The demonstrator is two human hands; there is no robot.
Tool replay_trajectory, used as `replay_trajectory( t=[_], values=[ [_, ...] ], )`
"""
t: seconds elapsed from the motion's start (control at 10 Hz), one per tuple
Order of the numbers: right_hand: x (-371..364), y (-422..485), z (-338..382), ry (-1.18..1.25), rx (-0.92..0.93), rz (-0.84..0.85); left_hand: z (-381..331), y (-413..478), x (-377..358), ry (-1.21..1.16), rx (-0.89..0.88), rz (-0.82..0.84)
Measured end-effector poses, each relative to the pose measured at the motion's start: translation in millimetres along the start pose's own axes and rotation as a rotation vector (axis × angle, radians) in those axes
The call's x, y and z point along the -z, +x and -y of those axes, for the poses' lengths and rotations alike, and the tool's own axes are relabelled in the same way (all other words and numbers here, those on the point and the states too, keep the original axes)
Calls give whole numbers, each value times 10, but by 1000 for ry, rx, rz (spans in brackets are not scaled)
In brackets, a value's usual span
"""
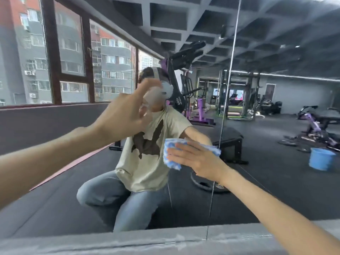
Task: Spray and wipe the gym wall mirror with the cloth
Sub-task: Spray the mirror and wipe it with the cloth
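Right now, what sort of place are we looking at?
A gym, most likely: the mirror reflects purple machines, a rack and weight plates on the floor.

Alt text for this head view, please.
The right hand presses a blue-and-white cloth flat against the gym wall mirror. The left hand is raised left of it; what it holds is unclear. Gym machines and a blue bucket show in the reflection.

A blue bucket (322,159) stands on the dark rubber floor (276,181) at the right, near loose weight plates (288,143) and a purple exercise bike (312,124). A black bench (230,142) sits mid-room, with purple machines (200,111) behind it. Large dark-framed windows (71,52) show grey apartment blocks (114,70). Overhead runs a grey coffered ceiling (184,24).
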State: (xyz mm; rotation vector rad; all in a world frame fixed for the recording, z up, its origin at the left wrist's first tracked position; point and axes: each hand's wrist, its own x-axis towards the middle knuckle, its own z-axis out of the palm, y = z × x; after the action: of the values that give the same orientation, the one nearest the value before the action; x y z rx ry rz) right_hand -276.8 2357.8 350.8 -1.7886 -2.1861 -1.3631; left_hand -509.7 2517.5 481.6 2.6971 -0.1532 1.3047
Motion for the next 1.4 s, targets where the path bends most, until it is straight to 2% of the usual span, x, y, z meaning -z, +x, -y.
replay_trajectory(
  t=[0.1, 0.2, 0.3, 0.4, 0.5, 0.6, 0.7, 0.8, 0.9, 1.0, 1.1, 1.2, 1.3, 1.4],
  values=[
    [414, 223, -534, -132, -95, -77, -37, -132, -129, 11, 3, 27],
    [455, 344, -673, -188, -463, -458, -61, -308, -307, -48, -22, 16],
    [-271, -79, 69, -189, -489, -466, -71, -555, -490, -139, 21, -4],
    [-1016, -986, 973, -171, -167, -51, 20, -830, -614, -125, -13, 39],
    [-1195, -1532, 1347, -183, 188, 112, 158, -980, -655, -89, 46, 87],
    [-1058, -675, 907, -301, 579, 65, 224, -983, -621, -87, 105, 42],
    [-638, 250, 339, -286, 397, -299, 291, -986, -626, -116, 119, -37],
    [-366, 546, 119, -207, -344, -606, 348, -1065, -703, -71, 108, -42],
    [-763, 527, 670, -103, 130, -582, 426, -1183, -751, -108, 190, -11],
    [-1309, -119, 1432, 57, 524, -306, 431, -1303, -668, -125, 193, 5],
    [-1139, -279, 1208, -40, 453, 36, 387, -1316, -542, -46, 91, 32],
    [-288, 870, 344, -177, 57, -198, 372, -1145, -418, 26, 134, -11],
    [243, 1476, -406, -303, -374, -635, 366, -1143, -416, 35, 126, 29],
    [224, 1512, -362, -289, -487, -690, 434, -1433, -616, 53, 221, 229]
  ],
)
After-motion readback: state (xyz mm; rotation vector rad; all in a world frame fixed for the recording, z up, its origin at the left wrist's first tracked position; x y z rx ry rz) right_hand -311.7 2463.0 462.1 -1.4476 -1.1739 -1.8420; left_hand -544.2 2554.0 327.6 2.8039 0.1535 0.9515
